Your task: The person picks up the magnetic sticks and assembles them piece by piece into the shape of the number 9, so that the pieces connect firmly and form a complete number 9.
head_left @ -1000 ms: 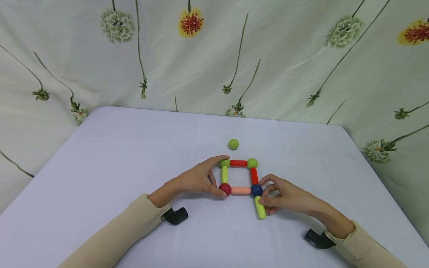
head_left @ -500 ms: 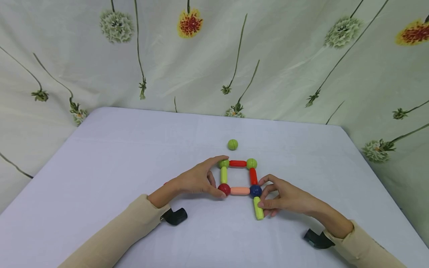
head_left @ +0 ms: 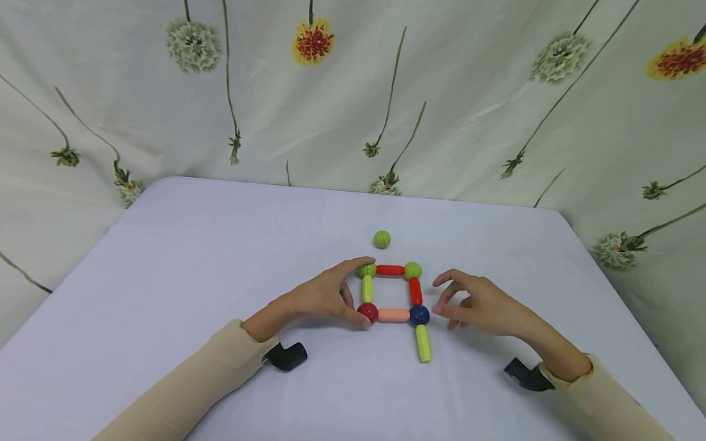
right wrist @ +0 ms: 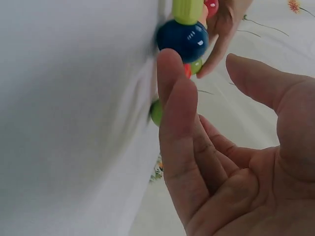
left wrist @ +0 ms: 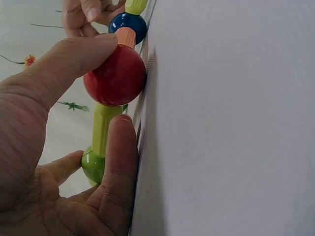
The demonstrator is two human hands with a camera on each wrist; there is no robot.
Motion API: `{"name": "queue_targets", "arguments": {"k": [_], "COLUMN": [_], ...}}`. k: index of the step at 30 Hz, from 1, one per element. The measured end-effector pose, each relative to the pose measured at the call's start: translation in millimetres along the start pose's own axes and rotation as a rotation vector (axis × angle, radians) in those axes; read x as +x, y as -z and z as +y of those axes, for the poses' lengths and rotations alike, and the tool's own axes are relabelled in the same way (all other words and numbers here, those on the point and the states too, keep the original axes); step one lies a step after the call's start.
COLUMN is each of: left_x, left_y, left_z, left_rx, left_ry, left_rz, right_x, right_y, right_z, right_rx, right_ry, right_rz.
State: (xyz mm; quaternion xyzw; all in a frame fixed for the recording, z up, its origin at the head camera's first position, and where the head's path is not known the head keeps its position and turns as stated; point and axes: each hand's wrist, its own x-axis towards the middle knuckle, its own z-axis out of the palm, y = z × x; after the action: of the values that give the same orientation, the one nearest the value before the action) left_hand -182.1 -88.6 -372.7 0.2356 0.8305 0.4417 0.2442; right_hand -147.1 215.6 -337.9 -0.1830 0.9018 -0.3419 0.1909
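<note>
A square of toy building rods and balls lies on the table. Its corners are a red ball, a blue ball and two green balls, one at the far right. A yellow-green rod makes the left side, a salmon rod the near side, and red rods the others. Another yellow-green rod extends toward me from the blue ball. My left hand holds the square's left side, thumb on the red ball, index finger at the far-left green ball. My right hand hovers right of the blue ball, fingers loosely bent, holding nothing.
A loose green ball sits beyond the square. The white-covered table ends at a flower-printed cloth behind. Black wrist-camera mounts stick out at both cuffs.
My right hand has let go of the near yellow-green rod and drawn back up and to the right. That rod stays at the blue ball. My left hand keeps its place.
</note>
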Motion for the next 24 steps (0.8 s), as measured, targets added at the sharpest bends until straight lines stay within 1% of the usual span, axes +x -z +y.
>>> {"name": "queue_targets", "arguments": {"k": [4,6,8,11,16,20,24], "left_x": [-0.3,-0.7,-1.2,-1.7,-2.8,-3.4,-3.4], "left_y": [0.2,0.2,0.3,0.6,0.7,0.5,0.7], "left_z": [-1.0,-1.4,-1.5,-0.8,1.7,2.3,1.0], "left_rx": [0.001,-0.001,-0.001,0.0,-0.011,-0.022,-0.023], "left_ry": [0.0,0.0,0.0,0.003,0.021,0.023,0.017], "left_rz": [0.0,0.0,0.0,0.002,-0.001,-0.008,-0.005], "right_x": [12,19,27,39,58,71,87], "right_y": [10,14,15,17,18,18,20], "right_z": [-6,-9,-11,-13,-17,-22,-27], "right_rx": [-0.153,-0.206,-0.233,-0.247,-0.246,-0.24,-0.257], "right_ry": [0.045,0.073,0.093,0.124,0.177,0.2,0.234], "right_rz": [0.128,0.179,0.215,0.244,0.248,0.222,0.188]}}
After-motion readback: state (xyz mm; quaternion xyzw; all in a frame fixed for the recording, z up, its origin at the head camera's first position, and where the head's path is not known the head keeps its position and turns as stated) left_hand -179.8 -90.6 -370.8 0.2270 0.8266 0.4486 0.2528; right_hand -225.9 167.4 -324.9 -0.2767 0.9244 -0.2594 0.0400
